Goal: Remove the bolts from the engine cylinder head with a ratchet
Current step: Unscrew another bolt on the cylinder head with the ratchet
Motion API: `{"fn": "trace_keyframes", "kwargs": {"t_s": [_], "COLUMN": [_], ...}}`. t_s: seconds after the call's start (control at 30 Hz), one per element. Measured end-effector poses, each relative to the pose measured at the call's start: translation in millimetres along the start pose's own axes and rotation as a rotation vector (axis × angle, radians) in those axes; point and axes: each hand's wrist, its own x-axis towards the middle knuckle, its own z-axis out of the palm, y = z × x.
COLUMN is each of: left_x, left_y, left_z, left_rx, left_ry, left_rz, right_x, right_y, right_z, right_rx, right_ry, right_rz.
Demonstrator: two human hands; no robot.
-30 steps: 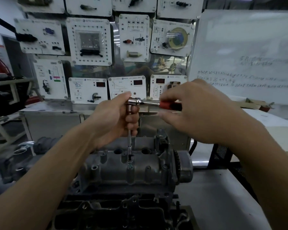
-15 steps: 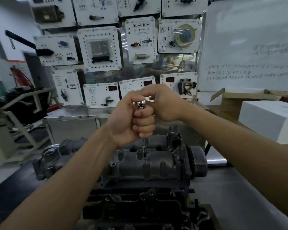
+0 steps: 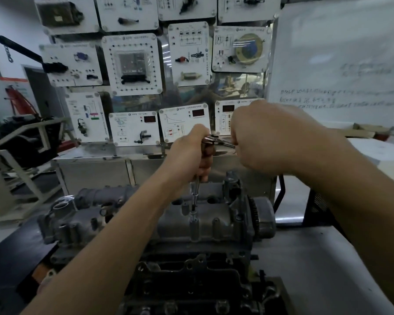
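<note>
1. The cylinder head [image 3: 214,221] lies in the middle of the view. It sits on top of a dark engine block [image 3: 191,280], which stands on a grey worktop [image 3: 316,258].
2. The ratchet [image 3: 216,140] is held above the cylinder head, level with both hands. Its handle points to the right and disappears into the right hand [image 3: 266,142].
3. An extension bar [image 3: 195,194] runs straight down from the ratchet's head, close to upright. It ends in a socket [image 3: 193,214] that sits on one of the raised posts along the near edge of the cylinder head.
4. The left hand [image 3: 191,153] has its grip closed round the upper part of the extension bar, just under the ratchet's head, with the fingers curled round it.
5. The right hand's grip is a fist round the ratchet's handle, with the back of the hand towards the camera. The handle is almost wholly hidden, and only a short metal shank shows between the two hands.
6. The hands are near each other but apart.
7. A toothed wheel [image 3: 253,212] sits at the right end of the cylinder head, and a grey pipe [image 3: 105,196] lies at its left end.
8. Behind the worktop is a wall of white panels [image 3: 132,64] with small parts fixed to them. A whiteboard [image 3: 339,53] with faint writing stands to the right.
9. A cardboard box [image 3: 369,130] lies below the whiteboard.
</note>
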Motion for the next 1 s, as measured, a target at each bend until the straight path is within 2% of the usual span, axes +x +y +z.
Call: {"fn": "trace_keyframes", "kwargs": {"t_s": [0.1, 0.2, 0.3, 0.4, 0.53, 0.63, 0.73, 0.83, 0.9, 1.0], "left_x": [3.3, 7.8, 11.1, 9.9, 4.4, 1.2, -2.9, -5.8, -5.7, -2.8], "left_y": [1.8, 0.6, -1.0, -3.7, -9.7, -8.7, -9.6, -9.7, -5.9, 0.9], "left_z": [-8.6, -18.0, -19.7, -18.3, -12.6, -10.1, -1.0, -0.6, -7.8, -17.2], "left_rx": [-0.140, -0.284, -0.338, -0.339, -0.301, -0.316, -0.241, -0.229, -0.278, -0.327], "left_ry": [-0.225, -0.402, -0.413, -0.277, -0.024, 0.074, 0.136, 0.081, -0.100, -0.319], "left_rz": [-0.067, -0.124, -0.145, -0.103, 0.019, 0.027, 0.090, 0.099, 0.019, -0.082], "right_x": [30.7, 55.0, 60.3, 59.7, 46.2, 29.2, 12.8, 17.4, 33.4, 58.1], "right_y": [7.7, 6.4, 1.4, 2.3, 6.1, 8.0, 7.7, 13.2, 18.8, 12.6], "right_z": [19.6, 48.5, 67.7, 73.9, 52.4, 22.3, -5.2, -9.8, 2.9, 31.9], "right_rx": [0.020, 0.416, 0.702, 0.645, 0.348, 0.119, 0.058, 0.042, 0.082, 0.349], "right_ry": [-0.050, -0.050, 0.050, 0.096, 0.023, -0.012, -0.017, -0.042, -0.071, -0.076], "right_rz": [-0.070, -0.246, -0.398, -0.395, -0.301, -0.213, -0.234, -0.259, -0.289, -0.355]}}
